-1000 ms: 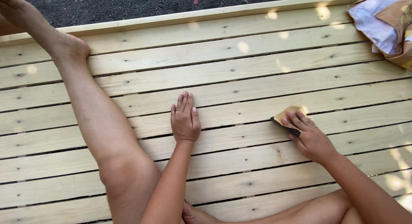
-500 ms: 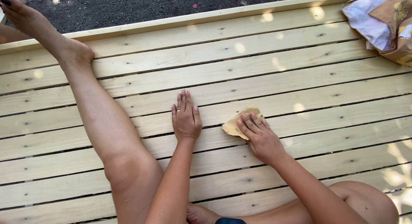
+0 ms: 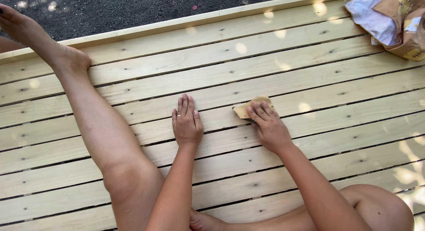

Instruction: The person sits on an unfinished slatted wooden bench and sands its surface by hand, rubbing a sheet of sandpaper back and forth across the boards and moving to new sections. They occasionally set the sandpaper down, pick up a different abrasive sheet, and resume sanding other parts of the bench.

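Note:
I sit on a pale wooden slatted deck [image 3: 310, 76] with my legs out. My left hand [image 3: 187, 122] rests flat on a board, palm down, fingers together, holding nothing. A short way to its right, my right hand [image 3: 268, 127] presses a small tan sheet of sandpaper [image 3: 249, 107] onto a board. The fingers cover most of the sheet, so only its far edge shows.
My left leg [image 3: 95, 125] stretches across the boards to the far left edge, the foot over dark gravel [image 3: 110, 9]. My right knee [image 3: 380, 209] lies at the bottom right. A crumpled white and tan cloth [image 3: 389, 21] sits at the top right corner.
My right hand has slid the sandpaper left along the board, from well right of the left hand to close beside it. The left hand has stayed flat in place.

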A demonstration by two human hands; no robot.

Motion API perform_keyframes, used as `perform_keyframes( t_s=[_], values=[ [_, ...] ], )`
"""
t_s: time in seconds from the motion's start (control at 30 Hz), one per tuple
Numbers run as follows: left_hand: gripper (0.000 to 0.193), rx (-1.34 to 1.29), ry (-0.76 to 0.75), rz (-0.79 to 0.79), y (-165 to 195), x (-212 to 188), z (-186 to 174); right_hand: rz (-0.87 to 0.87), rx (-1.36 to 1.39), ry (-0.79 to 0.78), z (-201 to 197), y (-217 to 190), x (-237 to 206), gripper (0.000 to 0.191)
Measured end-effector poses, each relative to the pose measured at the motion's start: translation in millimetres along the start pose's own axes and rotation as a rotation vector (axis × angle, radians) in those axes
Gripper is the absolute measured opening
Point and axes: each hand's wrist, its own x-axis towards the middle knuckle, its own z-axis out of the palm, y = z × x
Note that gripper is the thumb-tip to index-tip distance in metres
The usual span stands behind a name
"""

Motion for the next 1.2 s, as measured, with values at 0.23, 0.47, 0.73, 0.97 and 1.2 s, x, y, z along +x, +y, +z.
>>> perform_keyframes(
  t_s=[0.23, 0.47, 0.73, 0.97, 1.2],
  values=[
    [0.057, 0.05, -0.008, -0.018, 1, 3, 4, 0.303, -0.086, 0.132, -9, 56, -11, 0.056],
    [0.06, 0.036, -0.063, -0.017, -7, 9, 6, -0.055, 0.076, -0.041, 41, -70, 10, 0.063],
    [0.066, -0.089, -0.488, -0.283, 5, 53, -23, 0.342, 0.021, 0.057, -32, 62, 2, 0.042],
    [0.079, -0.382, -0.523, -0.023, 120, 83, -30, 0.771, 1.169, 0.274, -119, 61, 18, 0.034],
    [0.065, -1.166, -0.585, 0.005, 240, 64, -53, 0.616, 1.504, 0.193, -197, 11, -3, 0.024]
  ],
)
